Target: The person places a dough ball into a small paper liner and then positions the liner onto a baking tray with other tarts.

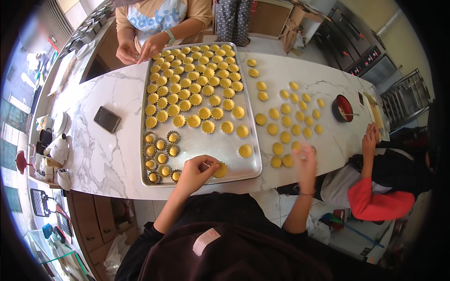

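Observation:
My left hand (pixel 194 174) pinches a yellow fluted tart shell (pixel 220 170) above the near edge of a large metal baking tray (pixel 201 145). My right hand (pixel 305 159) is smeared by motion over the marble table, beside the nearest loose tart shells (pixel 287 160); I cannot make out whether it holds anything. Rows of yellow tart shells (pixel 193 121) fill the far and middle parts of the tray. In its near left corner stand several dark fluted tart moulds (pixel 161 158), each with a round yellow ball of dough in it.
Across the tray a co-worker's hands (pixel 145 48) are close together at its far left corner. Another person's hand (pixel 370 136) rests at the table's right edge, near a dark bowl with a spoon (pixel 342 108). A phone (pixel 107 119) lies left of the tray on the marble table (pixel 117 159).

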`<state>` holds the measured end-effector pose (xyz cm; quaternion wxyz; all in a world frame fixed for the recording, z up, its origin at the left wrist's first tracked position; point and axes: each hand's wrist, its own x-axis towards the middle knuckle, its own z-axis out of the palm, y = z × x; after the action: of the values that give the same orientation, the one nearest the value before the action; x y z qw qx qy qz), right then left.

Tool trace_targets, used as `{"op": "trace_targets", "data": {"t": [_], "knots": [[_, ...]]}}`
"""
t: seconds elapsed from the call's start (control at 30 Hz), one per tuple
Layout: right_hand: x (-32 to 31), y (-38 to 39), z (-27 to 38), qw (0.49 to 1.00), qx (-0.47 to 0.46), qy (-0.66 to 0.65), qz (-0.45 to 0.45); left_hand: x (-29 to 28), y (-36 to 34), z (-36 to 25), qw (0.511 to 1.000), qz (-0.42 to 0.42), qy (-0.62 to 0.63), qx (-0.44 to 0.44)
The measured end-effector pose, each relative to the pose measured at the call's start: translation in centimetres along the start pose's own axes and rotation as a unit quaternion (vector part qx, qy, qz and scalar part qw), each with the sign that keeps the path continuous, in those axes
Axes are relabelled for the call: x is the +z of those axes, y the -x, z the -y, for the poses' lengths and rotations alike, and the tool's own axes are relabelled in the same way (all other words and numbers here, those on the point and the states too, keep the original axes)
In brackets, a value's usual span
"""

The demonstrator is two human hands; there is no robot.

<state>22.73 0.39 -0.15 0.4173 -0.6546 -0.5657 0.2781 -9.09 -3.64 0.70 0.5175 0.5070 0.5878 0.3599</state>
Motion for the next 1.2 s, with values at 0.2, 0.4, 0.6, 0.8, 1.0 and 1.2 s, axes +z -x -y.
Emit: {"op": "trace_targets", "data": {"t": [0.2, 0.4, 0.6, 0.8, 1.0, 1.2], "knots": [[8.0, 4.0, 6.4, 0.939, -0.048, -0.102, 0.325, 2.2, -0.5, -0.4, 0.991, -0.011, -0.081, 0.106], [8.6, 3.8, 4.4, 0.918, 0.085, -0.220, 0.318, 3.8, -0.7, -0.9, 0.997, -0.008, 0.027, 0.071], [8.0, 2.8, 4.7, 0.913, 0.112, -0.245, 0.306, 5.7, -0.2, -1.1, 0.998, -0.050, 0.024, 0.029], [8.2, 2.3, 4.0, 0.954, -0.022, -0.122, 0.273, 6.3, -1.2, -0.6, 0.981, -0.099, -0.099, 0.131], [8.2, 1.5, 3.4, 0.948, 0.007, -0.150, 0.279, 7.3, -1.6, -1.1, 0.977, -0.125, -0.103, 0.142], [8.4, 0.6, 3.9, 0.955, -0.105, -0.093, 0.263, 6.9, -2.7, -0.3, 0.975, -0.111, -0.125, 0.149]]}}
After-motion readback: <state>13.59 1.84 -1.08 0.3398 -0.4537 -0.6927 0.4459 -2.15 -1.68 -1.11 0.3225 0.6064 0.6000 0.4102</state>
